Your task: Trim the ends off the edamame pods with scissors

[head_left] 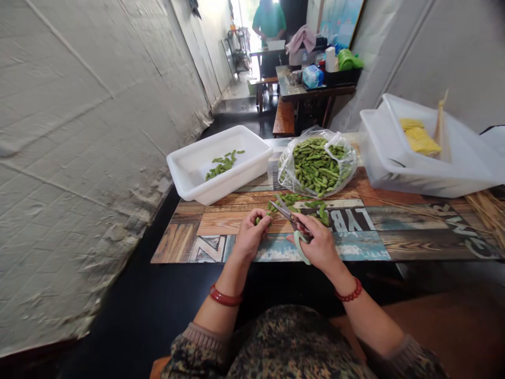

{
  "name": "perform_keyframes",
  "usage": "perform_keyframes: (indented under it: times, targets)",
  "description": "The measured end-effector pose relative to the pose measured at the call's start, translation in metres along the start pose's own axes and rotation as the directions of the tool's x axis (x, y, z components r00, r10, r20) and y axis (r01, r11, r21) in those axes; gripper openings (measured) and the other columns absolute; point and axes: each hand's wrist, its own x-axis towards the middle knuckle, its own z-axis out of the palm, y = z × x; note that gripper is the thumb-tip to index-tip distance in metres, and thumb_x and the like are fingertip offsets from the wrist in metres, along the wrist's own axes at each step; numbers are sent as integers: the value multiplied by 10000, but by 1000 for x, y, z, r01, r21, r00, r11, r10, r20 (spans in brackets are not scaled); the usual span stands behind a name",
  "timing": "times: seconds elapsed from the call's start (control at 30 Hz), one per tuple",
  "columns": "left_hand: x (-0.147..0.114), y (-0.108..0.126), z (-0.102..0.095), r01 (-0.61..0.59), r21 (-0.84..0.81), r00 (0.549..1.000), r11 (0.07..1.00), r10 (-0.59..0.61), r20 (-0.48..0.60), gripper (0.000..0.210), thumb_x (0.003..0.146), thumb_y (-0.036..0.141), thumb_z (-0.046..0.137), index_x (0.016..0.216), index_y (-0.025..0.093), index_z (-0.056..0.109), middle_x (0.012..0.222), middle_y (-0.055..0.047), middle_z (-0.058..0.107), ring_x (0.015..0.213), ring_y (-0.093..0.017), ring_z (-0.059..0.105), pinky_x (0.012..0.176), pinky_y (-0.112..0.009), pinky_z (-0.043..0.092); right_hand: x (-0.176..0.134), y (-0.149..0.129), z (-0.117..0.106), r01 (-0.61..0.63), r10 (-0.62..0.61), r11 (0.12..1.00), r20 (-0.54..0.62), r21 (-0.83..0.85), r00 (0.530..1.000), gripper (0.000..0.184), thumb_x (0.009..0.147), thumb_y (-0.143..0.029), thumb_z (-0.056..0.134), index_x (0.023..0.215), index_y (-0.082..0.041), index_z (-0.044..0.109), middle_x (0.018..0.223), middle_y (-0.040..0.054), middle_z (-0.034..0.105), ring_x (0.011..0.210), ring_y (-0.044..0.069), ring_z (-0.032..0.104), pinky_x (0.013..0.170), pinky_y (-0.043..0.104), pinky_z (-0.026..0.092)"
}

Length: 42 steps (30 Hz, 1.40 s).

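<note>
Between the fingers of my left hand (251, 231) is a green edamame pod (258, 220), mostly covered by the fingers. My right hand (317, 239) grips a pair of scissors (284, 211) with pale green handles. Their blades are apart and point up and left, close to the pod. Loose edamame pods (323, 213) lie on the table just beyond both hands. Behind them, a clear plastic bag (287, 167) stands open, full of pods. To the left, a white tub (189, 181) has a small pile of pods on its bottom.
The wood-patterned table (221, 221) ends close before me. At right stand stacked white tubs (430, 176) with a yellow packet (420, 138) inside, beside dry straw (483, 210). Farther back are a cluttered table (290, 95), a bench (284, 116) and a person in green (269, 21).
</note>
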Motion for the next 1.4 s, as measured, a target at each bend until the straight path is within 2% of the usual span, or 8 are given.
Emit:
perform_keyframes:
  times: [0.1, 0.23, 0.37, 0.7, 0.9, 1.1, 1.27, 1.4]
  targets:
    - [-2, 0, -1, 24, -138, 999, 990, -27, -21, 333, 656, 363, 817, 804, 175, 584, 649, 55, 552, 479, -42, 419, 458, -171, 268, -1, 0, 2, 47, -44, 997, 59, -59, 997, 497, 812, -319, 703, 1290, -237, 592, 1004, 72, 672, 859, 221, 655, 786, 351, 570]
    - [-2, 0, -1, 22, -162, 1000, 986, -23, -4, 322, 640, 365, 831, 812, 143, 674, 615, 41, 559, 500, -44, 440, 467, -163, 287, -1, -1, 3, 97, -82, 987, 123, -125, 989, 523, 803, -329, 714, 1299, -229, 584, 1083, 93, 677, 968, 252, 653, 870, 395, 549]
    - [-3, -4, -3, 24, -137, 1000, 990, -27, -14, 370, 620, 380, 842, 881, 146, 725, 630, 20, 605, 533, -66, 484, 487, -176, 319, -1, -1, 4, 109, -87, 984, 159, -138, 983, 523, 801, -325, 716, 1298, -220, 590, 1063, 98, 680, 978, 257, 650, 852, 391, 556]
    - [-9, -8, -4, -66, -3, 997, 998, 66, -47, 271, 693, 366, 781, 866, 160, 749, 664, 13, 613, 570, -90, 489, 516, -201, 369, -2, -5, 3, 128, -101, 980, 172, -153, 980, 530, 818, -309, 708, 1322, -213, 575, 1013, 85, 667, 944, 251, 639, 837, 394, 550]
    - [-8, -14, -7, -152, 65, 988, 986, 154, -28, 206, 733, 345, 744, 862, 186, 754, 712, 5, 636, 633, -117, 516, 575, -228, 409, -3, -2, 3, 146, -118, 978, 183, -147, 976, 514, 834, -320, 693, 1327, -231, 575, 976, 73, 659, 913, 241, 635, 805, 372, 547]
    - [-8, -16, -9, -180, 96, 983, 979, 182, -8, 157, 749, 334, 723, 818, 194, 743, 706, 7, 634, 659, -128, 527, 585, -234, 394, -4, -2, 4, 133, -107, 983, 191, -128, 976, 482, 851, -325, 684, 1312, -217, 591, 962, 75, 658, 883, 226, 635, 776, 344, 544]
    - [-10, -12, -6, -126, 57, 992, 990, 127, -25, 178, 731, 335, 737, 808, 177, 708, 677, 17, 602, 591, -105, 487, 539, -221, 368, -6, -2, 4, 70, -49, 989, 167, -127, 985, 434, 855, -345, 679, 1271, -232, 623, 962, 59, 693, 733, 176, 648, 690, 297, 550]
    - [-9, -1, -3, -11, -129, 1000, 992, 12, 9, 167, 749, 310, 699, 794, 178, 607, 735, 16, 605, 572, -76, 494, 491, -184, 336, -4, -1, 4, -35, 31, 995, -39, -94, 999, 421, 838, -389, 684, 1222, -217, 660, 963, 77, 729, 782, 210, 685, 763, 340, 578]
